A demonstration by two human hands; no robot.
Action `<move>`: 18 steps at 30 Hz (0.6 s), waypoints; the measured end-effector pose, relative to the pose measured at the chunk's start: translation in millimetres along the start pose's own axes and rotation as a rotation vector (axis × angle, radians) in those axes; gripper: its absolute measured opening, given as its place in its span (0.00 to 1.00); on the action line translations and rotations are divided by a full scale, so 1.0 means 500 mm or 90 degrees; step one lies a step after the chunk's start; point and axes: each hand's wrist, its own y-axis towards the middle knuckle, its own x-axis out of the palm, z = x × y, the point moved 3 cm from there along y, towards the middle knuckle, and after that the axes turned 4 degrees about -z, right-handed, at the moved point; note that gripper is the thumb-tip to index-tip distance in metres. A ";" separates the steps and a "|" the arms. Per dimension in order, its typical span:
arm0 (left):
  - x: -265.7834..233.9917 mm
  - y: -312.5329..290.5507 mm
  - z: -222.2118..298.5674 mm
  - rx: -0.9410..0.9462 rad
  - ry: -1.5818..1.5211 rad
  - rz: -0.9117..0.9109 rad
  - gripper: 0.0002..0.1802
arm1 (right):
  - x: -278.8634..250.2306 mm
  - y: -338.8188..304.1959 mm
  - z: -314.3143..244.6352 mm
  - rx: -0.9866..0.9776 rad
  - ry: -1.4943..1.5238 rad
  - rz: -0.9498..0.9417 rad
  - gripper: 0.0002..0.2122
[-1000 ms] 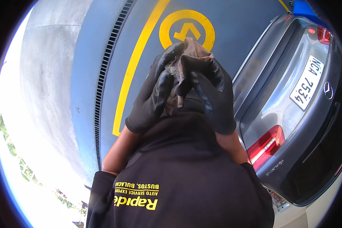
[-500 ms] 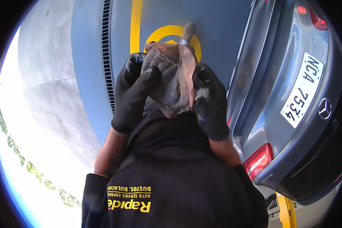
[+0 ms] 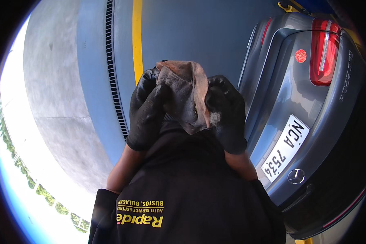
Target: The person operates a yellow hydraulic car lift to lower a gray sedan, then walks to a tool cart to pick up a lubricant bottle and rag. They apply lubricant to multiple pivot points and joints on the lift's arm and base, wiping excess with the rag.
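Two edges of a stained brown cloth sit pinched before the black shirt: left hand grips one, right hand the other, fingertips partly hidden. Grey car cut off by dark rim.

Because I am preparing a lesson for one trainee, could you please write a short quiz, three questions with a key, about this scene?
1. True or false: the left hand in a black glove and the right hand in a black glove both hold the stained grey-brown cloth.

2. Choose one: on which side of the person is the glossy dark-grey metal car?
A) left
B) right
C) both sides

3. Fill in the colour: the long, straight painted stripe on the smooth blue-grey floor is ____.

Key: 1. True. 2. B. 3. Yellow.
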 end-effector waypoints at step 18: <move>0.225 0.946 0.307 -0.131 -0.266 -0.195 0.14 | -0.312 0.755 -0.375 -0.025 0.008 0.199 0.06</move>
